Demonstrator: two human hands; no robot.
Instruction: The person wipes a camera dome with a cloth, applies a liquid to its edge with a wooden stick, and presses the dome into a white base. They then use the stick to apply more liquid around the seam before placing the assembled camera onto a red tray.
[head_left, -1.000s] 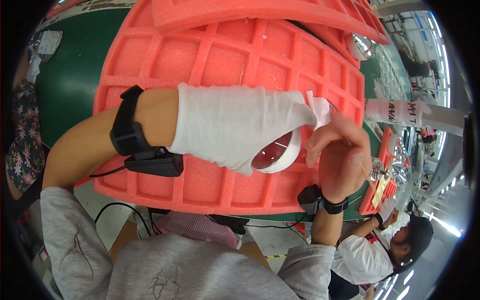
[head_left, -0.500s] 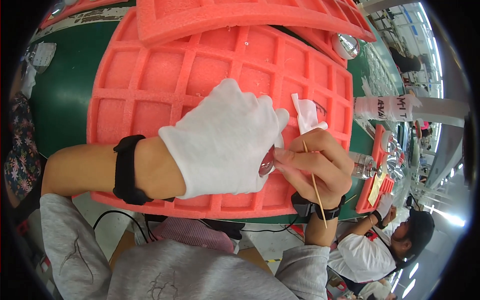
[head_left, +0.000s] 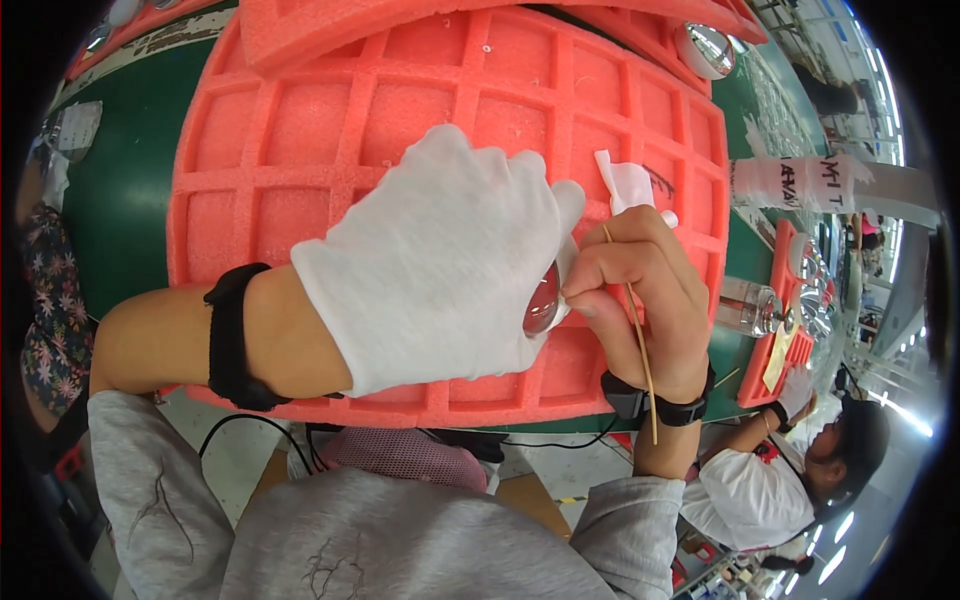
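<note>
My left hand (head_left: 440,260), in a white glove, is closed over a shiny rounded metal piece (head_left: 541,305) that shows only at its edge. My right hand (head_left: 640,300) is bare; its fingers pinch a thin wooden stick (head_left: 637,330) and a small white cloth (head_left: 625,185), and its fingertips touch the metal piece. Both hands hover over a red foam tray (head_left: 330,130) with square pockets on a green table (head_left: 120,200).
A second red foam tray (head_left: 330,25) lies at the far edge. Another shiny dome (head_left: 703,48) sits at the upper right. A clear bottle (head_left: 750,305) and a small red tray (head_left: 775,350) stand to the right. Another person (head_left: 790,480) sits at the lower right.
My gloved left hand has swung down and turned over the metal piece, hiding most of it. My right hand has closed in against it with the stick and cloth.
</note>
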